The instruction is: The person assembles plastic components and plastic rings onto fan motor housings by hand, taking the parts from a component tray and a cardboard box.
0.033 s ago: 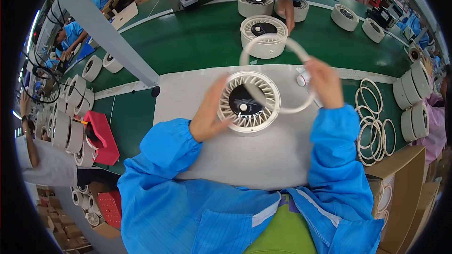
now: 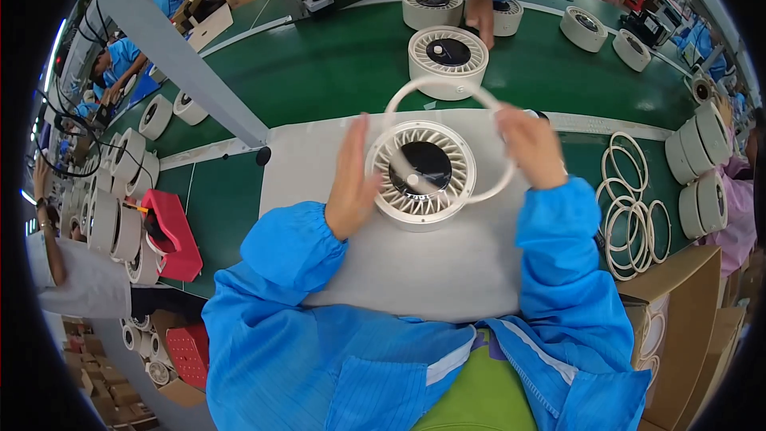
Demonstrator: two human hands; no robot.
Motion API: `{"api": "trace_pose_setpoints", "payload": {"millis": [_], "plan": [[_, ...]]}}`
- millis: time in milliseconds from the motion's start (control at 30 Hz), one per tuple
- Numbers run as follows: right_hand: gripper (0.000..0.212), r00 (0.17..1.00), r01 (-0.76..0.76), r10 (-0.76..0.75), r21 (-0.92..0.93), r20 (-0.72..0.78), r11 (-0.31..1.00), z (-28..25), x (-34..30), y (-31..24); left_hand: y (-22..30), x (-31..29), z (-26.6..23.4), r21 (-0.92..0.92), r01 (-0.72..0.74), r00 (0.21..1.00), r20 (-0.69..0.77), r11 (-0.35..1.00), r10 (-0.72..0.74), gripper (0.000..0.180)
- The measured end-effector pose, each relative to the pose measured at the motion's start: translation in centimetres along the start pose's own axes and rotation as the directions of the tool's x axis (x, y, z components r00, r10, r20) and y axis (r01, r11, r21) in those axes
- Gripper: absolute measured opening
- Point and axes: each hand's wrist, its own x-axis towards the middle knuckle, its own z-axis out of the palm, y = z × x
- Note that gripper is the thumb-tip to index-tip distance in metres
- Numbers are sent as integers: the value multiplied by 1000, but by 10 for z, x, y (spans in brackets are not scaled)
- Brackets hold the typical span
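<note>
A round white unit (image 2: 420,161) with radial fins and a glossy black centre lies on the grey mat in front of me. My left hand (image 2: 351,183) is at its left side, fingers stretched upward and thumb apart, the thumb against or just over the rim. A thin white ring (image 2: 501,183) is tilted over the unit, blurred by motion, its lower-left part crossing the black centre. Pinched at its right side, the ring is in my right hand (image 2: 532,146). Whether the ring touches the unit I cannot tell.
Several loose white rings (image 2: 630,227) lie right of the grey mat (image 2: 351,279), near a cardboard box (image 2: 678,327). Another finned unit (image 2: 448,64) stands beyond the mat, beside a co-worker's hand (image 2: 481,12). A grey post (image 2: 187,56) and pink-red bin (image 2: 179,235) are left.
My right hand and the ring have moved left and slightly down, over the unit. My left hand's fingers now point more upward. The unit has shifted slightly left.
</note>
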Motion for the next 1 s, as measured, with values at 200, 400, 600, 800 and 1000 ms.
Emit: {"api": "trace_pose_setpoints", "payload": {"millis": [200, 400, 600, 800, 1000], "plan": [[24, 986, 19, -9, -57, 168, 998, 39, -6, 9, -1, 13, 6, -845, 410, 710, 59, 343, -702, 63], [22, 989, 41, 22, -416, 145, 909, 37, -13, -11, -7, 13, 3, -830, 378, 787, 55, 410, -615, 49], [23, 933, 98, 215, -779, 288, 619, 36, -17, -37, -2, 26, -15, 191, 498, 866, -67, 846, -495, 33], [30, 908, 384, -418, -466, 33, 797, 74, -12, 4, 16, 36, 3, 600, 310, 945, -108, 737, -309, 27], [33, 909, 414, -341, -430, 239, 802, 68, -9, -5, -12, 52, 15, 468, -27, 968, -209, 883, 140, 25]]}}
